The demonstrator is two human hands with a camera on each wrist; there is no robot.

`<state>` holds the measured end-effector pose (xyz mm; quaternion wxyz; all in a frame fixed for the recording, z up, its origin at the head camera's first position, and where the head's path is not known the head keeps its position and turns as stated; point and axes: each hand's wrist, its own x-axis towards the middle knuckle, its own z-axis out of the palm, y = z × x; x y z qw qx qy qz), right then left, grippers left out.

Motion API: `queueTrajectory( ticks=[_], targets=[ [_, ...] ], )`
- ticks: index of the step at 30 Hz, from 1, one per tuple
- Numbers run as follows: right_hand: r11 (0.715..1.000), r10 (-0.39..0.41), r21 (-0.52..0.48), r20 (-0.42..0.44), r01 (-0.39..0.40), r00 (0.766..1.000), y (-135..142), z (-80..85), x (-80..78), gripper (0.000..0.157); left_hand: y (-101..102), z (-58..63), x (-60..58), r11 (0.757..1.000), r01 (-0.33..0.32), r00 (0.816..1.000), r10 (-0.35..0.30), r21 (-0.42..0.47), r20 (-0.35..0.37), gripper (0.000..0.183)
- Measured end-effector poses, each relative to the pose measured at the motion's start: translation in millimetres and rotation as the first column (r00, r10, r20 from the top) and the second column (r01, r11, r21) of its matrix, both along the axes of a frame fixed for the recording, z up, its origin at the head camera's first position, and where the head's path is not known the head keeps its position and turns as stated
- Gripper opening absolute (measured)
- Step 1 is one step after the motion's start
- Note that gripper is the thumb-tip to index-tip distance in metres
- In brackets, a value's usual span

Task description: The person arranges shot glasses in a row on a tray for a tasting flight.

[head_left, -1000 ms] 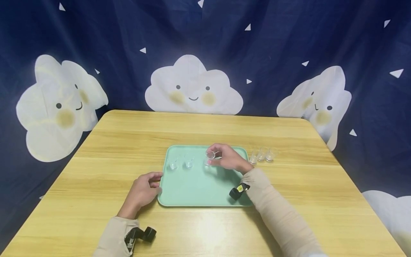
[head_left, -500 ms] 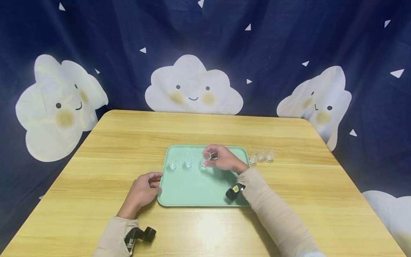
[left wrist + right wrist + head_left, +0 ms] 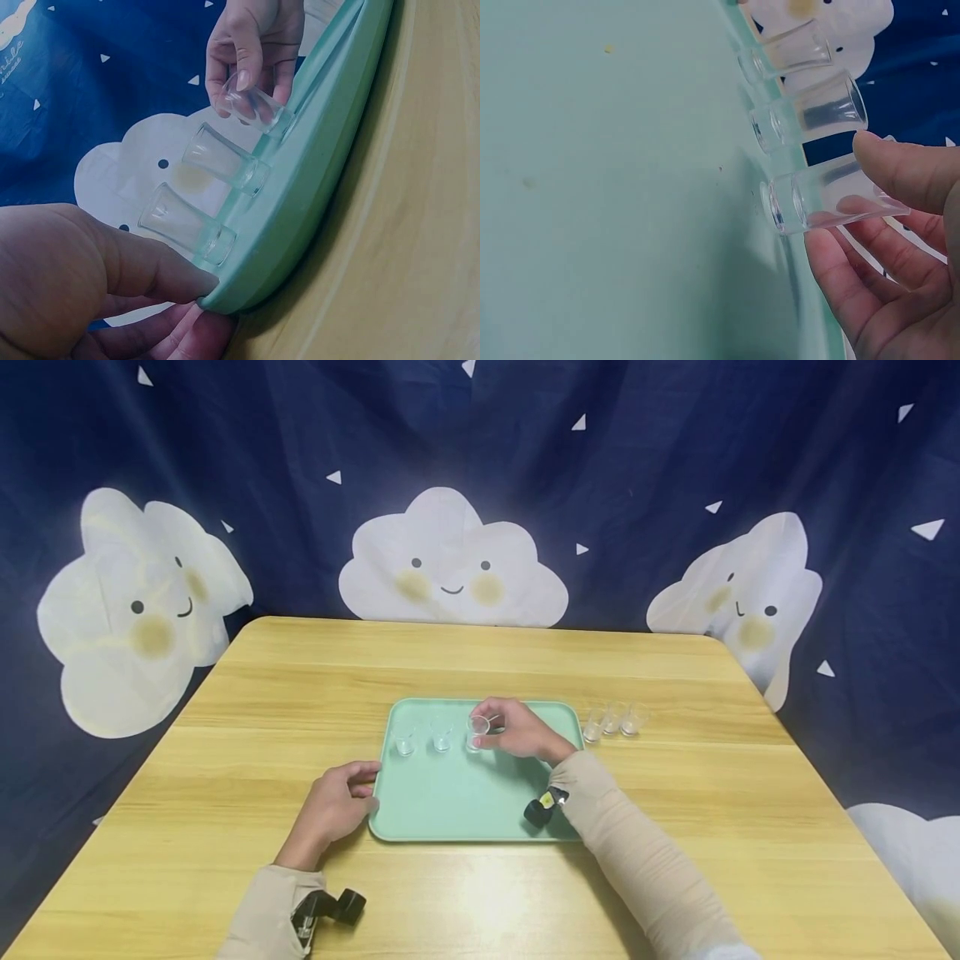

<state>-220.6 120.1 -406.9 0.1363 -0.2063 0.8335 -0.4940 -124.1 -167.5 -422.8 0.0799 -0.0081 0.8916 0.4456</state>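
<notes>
My right hand (image 3: 521,731) pinches a clear shot glass (image 3: 817,195) near its rim, thumb on one side and fingers on the other. This glass stands upright, its base right at the surface of the mint-green tray (image 3: 450,806). To its left on the tray are two more upright shot glasses, the nearer neighbour (image 3: 441,740) and the leftmost glass (image 3: 405,743), all in one row along the far side. At the tray's left edge my left hand (image 3: 333,802) grips the rim, with the thumb (image 3: 161,270) on top and fingers underneath.
Three more shot glasses (image 3: 611,722) stand close together on the wooden table (image 3: 480,660), just right of the tray. Behind the table hangs a dark blue curtain (image 3: 630,460) with white clouds. A black camera mount sits on each wrist.
My right hand has carried its shot glass a little to the left, towards the other two on the tray, slowing in the last half second. The left hand has stayed at the rim.
</notes>
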Motion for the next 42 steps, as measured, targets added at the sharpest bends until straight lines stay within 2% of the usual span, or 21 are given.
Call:
queueTrajectory(
  ticks=[5, 10, 17, 24, 27, 37, 42],
  targets=[
    [1.000, 0.004, -0.006, -0.002, -0.004, 1.000, -0.4, -1.0, -0.5, 0.028, 0.1, -0.5, 0.4, 1.000, -0.001, 1.000, 0.001, 0.003, 0.001, 0.048],
    [1.000, -0.005, 0.027, -0.008, 0.005, 1.000, -0.6, -0.2, -0.3, 0.028, 0.0, 0.5, 0.9, 1.000, 0.000, 1.000, 0.000, 0.007, -0.003, 0.048],
    [1.000, -0.015, 0.017, -0.046, 0.016, 0.999, -1.2, 1.1, -0.7, 0.028, 0.5, 2.2, -1.6, 1.000, 0.006, 1.000, -0.005, 0.008, -0.021, 0.048],
    [0.999, 0.011, 0.035, -0.011, -0.010, 1.000, -0.9, 0.6, 1.4, 0.032, 0.1, -1.2, 1.8, 1.000, 0.004, 1.000, -0.004, -0.007, -0.019, 0.046],
    [1.000, 0.011, 0.013, -0.004, -0.011, 1.000, 0.2, 0.9, 1.8, 0.035, -0.8, -2.4, 2.4, 1.000, 0.006, 0.999, -0.006, -0.001, -0.033, 0.046],
    [0.999, 0.019, -0.042, 0.027, -0.018, 0.999, 19.4, 14.1, 1.6, 0.041, -1.1, 0.3, 1.1, 1.000, 0.011, 1.000, -0.011, -0.005, -0.020, 0.047],
    [0.999, 0.007, -0.040, -0.029, -0.008, 1.000, 37.4, 22.3, 1.1, 0.038, -0.9, 0.4, 0.4, 1.000, 0.008, 1.000, -0.008, -0.010, -0.020, 0.047]
  ],
)
